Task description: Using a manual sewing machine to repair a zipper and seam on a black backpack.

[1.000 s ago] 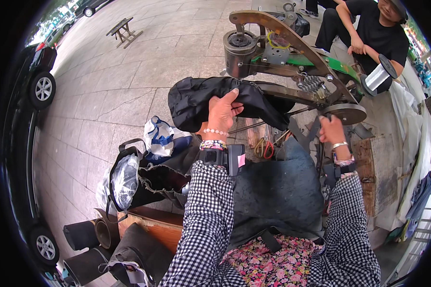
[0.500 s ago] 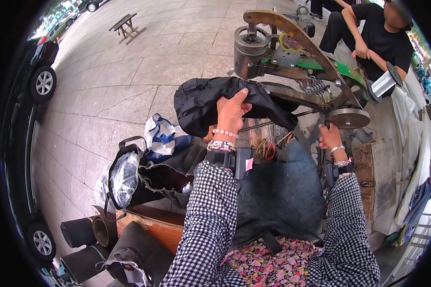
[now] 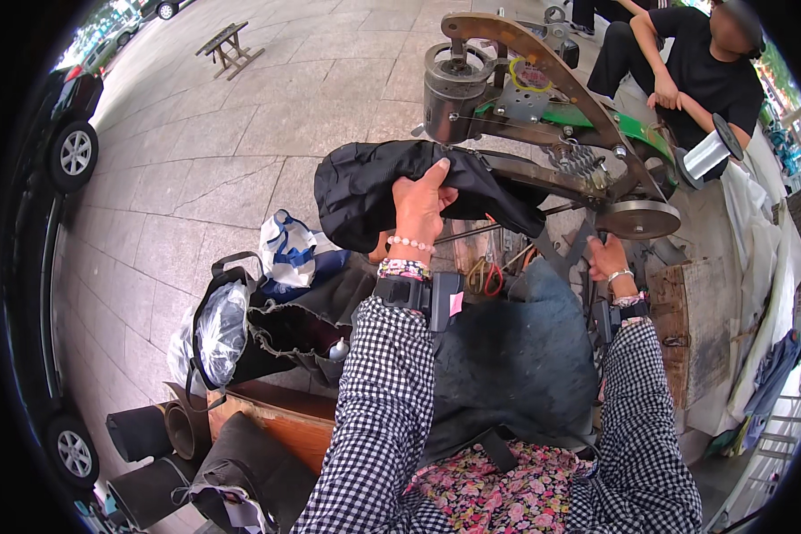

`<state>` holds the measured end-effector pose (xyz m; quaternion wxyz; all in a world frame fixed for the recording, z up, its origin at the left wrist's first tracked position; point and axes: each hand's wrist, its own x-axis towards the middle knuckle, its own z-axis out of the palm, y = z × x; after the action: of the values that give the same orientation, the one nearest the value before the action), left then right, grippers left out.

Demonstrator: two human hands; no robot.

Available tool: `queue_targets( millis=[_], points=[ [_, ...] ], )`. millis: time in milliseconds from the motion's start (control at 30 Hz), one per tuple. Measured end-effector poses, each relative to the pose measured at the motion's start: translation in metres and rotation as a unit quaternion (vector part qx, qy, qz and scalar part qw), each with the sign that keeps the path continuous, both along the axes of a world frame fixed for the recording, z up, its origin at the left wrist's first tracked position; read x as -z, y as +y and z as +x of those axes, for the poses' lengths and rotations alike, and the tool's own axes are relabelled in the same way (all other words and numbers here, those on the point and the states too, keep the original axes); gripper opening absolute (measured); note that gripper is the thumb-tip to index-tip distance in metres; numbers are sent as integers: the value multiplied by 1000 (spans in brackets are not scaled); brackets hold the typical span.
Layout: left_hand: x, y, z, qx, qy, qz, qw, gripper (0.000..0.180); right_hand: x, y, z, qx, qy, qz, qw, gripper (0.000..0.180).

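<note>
A black fabric bag (image 3: pixel 351 191) is draped across the arm of a hand-turned sewing machine (image 3: pixel 543 111), its folds hanging toward me. My left hand (image 3: pixel 418 209) is closed on the near side of the bag, thumb up along the cloth. To the right, my right hand (image 3: pixel 607 258) has its fingers curled just below the left edge of the machine's round metal handwheel (image 3: pixel 638 219). What these fingers hold is hidden. A dark apron (image 3: pixel 516 347) covers my lap.
Orange-handled scissors (image 3: pixel 485 278) lie among tools under the bag. Left are an open dark bag (image 3: pixel 280 334), a white-and-blue bag (image 3: pixel 287 249) and dark rolls (image 3: pixel 142 433). A spool (image 3: pixel 707 156) is mounted on the machine. A seated person (image 3: pixel 694 76) is beyond, a wooden board (image 3: pixel 699 334) right.
The whole scene has shifted slightly left in view. Both hands keep nearly the same places against the bag and handwheel; the right fingers have shifted slightly.
</note>
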<state>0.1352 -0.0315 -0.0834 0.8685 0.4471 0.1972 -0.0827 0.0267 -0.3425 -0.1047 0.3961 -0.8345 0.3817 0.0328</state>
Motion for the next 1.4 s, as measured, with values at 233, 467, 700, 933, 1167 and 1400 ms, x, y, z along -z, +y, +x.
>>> queue_targets(
  millis=[233, 467, 700, 933, 1167, 1400],
  points=[
    [-1, -7, 2, -10, -12, -18, 1000, 22, -99, -62, -21, -3, -169, -2, 986, 27],
    [5, 4, -4, 39, 15, -120, 992, 25, -87, -68, -33, -77, -185, -494, 846, 24],
    [12, 1, -5, 44, 32, -127, 990, 25, -107, 85, 20, -379, -210, -33, 900, 35],
    [-3, 0, -12, 31, 91, -36, 995, 22, -50, 123, 92, -441, -162, 26, 882, 61],
    [0, 1, -18, 62, 124, -76, 987, 25, -25, 119, 119, -344, -90, 258, 898, 44],
    [-17, -14, -24, 132, 135, -65, 980, 53, -26, 123, 116, -376, -71, 298, 874, 45]
  ],
)
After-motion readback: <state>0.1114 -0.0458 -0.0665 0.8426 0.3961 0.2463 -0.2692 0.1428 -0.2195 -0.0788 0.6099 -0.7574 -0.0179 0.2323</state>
